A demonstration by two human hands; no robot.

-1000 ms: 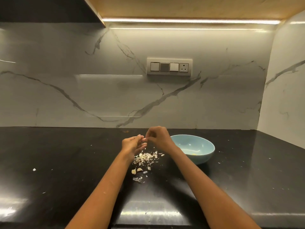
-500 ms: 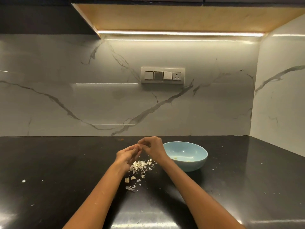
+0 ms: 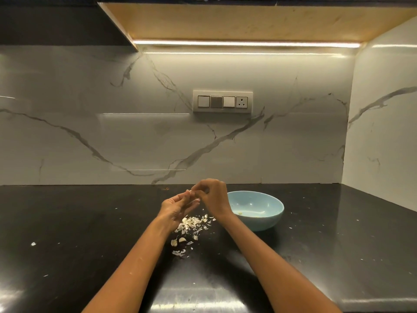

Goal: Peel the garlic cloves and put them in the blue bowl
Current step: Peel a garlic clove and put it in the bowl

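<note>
Your hands meet just left of the blue bowl (image 3: 256,210), above the black table (image 3: 90,233). Your left hand (image 3: 174,206) lies palm up with its fingers (image 3: 191,199) loosely stretched toward the bowl, and your right hand (image 3: 213,196) curls over their tips, its thumb and forefinger pinching a small pale garlic clove (image 3: 191,192) that rests against your left fingertips; how much skin is left on it is too small to tell. The bowl stands on the table, touching nothing, with a few tiny yellowish bits (image 3: 240,213) on its floor. Left of the bowl and under your hands lies a heap of papery garlic peel (image 3: 191,223), and nearer to you than the bowl lie two unpeeled cloves (image 3: 178,241). On the marble wall behind the bowl sits a switch panel (image 3: 222,101); no writing can be read on it.
</note>
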